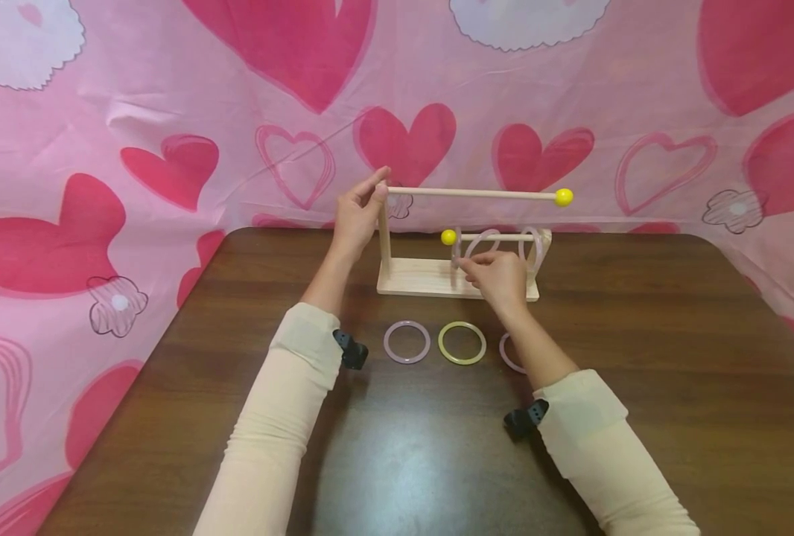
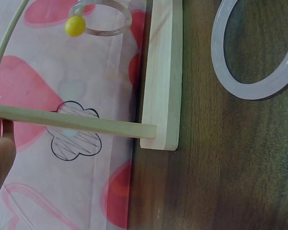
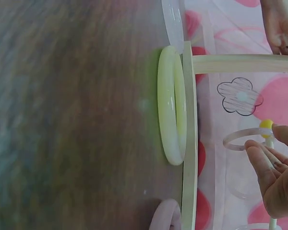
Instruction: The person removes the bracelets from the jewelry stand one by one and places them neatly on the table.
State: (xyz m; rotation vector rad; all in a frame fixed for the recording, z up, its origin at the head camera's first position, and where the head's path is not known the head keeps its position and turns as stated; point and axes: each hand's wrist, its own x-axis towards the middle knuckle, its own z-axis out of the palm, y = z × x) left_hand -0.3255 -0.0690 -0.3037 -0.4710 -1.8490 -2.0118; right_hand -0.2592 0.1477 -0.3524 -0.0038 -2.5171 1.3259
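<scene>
- Standing on the worktop, a wooden stand carries rings on its lower rod.
- Left hand: thumb and fingers closed lightly on the post's top, apparently steadying.
- Right hand: fingertips nearly together, pinching one pale ring beside the yellow knob.
- Pale ring: passing it over the knob seems the step; next calls for level, steady guiding.
</scene>
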